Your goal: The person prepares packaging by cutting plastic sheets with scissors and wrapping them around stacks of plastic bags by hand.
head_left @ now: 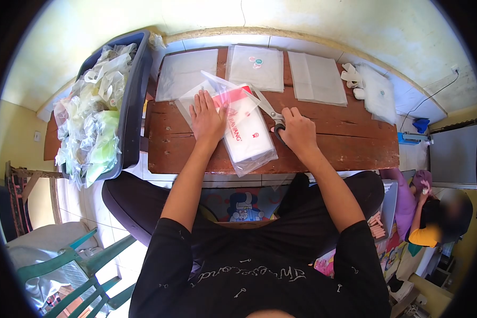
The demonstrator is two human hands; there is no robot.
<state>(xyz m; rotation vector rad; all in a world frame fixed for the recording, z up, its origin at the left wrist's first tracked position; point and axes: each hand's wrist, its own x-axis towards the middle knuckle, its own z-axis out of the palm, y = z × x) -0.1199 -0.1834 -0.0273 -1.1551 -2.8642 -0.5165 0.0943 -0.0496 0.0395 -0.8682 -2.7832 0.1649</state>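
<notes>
On the wooden table lies a packet of white plastic bags (pixel 244 139) with red print and a red band, inside a clear wrapper. My left hand (pixel 208 117) rests flat over its left side, fingers stretched out. My right hand (pixel 298 129) grips the dark handles of a pair of scissors (pixel 270 109) to the right of the packet. The metal blades point up and left, at the packet's upper right edge. A loose flap of clear plastic (pixel 217 79) sticks up at the packet's top. Whether the blades touch the plastic, I cannot tell.
Along the back of the table (pixel 169 151) are stacks of clear plastic bags (pixel 315 77), one with small round stickers (pixel 257 63). A dark tub (pixel 135 106) of crumpled bags stands left. Another person (pixel 434 217) sits at the right. A green chair (pixel 63 262) is lower left.
</notes>
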